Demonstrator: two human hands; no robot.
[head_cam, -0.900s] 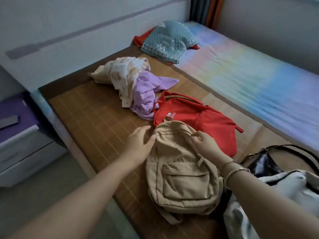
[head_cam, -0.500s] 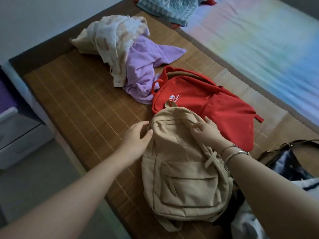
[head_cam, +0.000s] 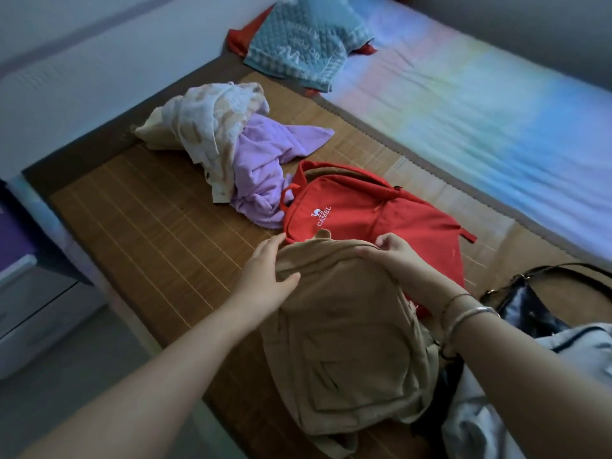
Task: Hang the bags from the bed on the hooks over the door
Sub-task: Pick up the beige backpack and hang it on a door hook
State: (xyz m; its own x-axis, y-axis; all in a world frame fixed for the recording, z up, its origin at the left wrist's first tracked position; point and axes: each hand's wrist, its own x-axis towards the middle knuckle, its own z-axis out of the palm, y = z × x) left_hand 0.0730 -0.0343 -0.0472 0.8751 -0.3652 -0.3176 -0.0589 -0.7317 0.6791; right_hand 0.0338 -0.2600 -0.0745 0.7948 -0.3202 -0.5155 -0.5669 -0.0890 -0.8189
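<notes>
A beige backpack (head_cam: 347, 342) is in front of me on the bamboo mat (head_cam: 149, 226) of the bed, its top end raised off the mat. My left hand (head_cam: 265, 276) grips its upper left edge, thumb on the front. My right hand (head_cam: 394, 260) grips the top right edge, fingers curled over the fabric. A red backpack (head_cam: 381, 213) lies flat just behind it. A black shoulder bag (head_cam: 530, 303) and a white bag (head_cam: 530, 392) lie at the right. No door or hooks are in view.
A pile of cream and lilac clothes (head_cam: 228, 147) lies behind the red backpack. A teal quilted pillow (head_cam: 304, 44) sits at the head of the bed beside a pastel sheet (head_cam: 480, 111). A white drawer unit (head_cam: 26, 293) stands left of the bed.
Both hands have closed on the top of the beige backpack and raised its upper end off the mat, tilting it toward me. The camera view shifted slightly.
</notes>
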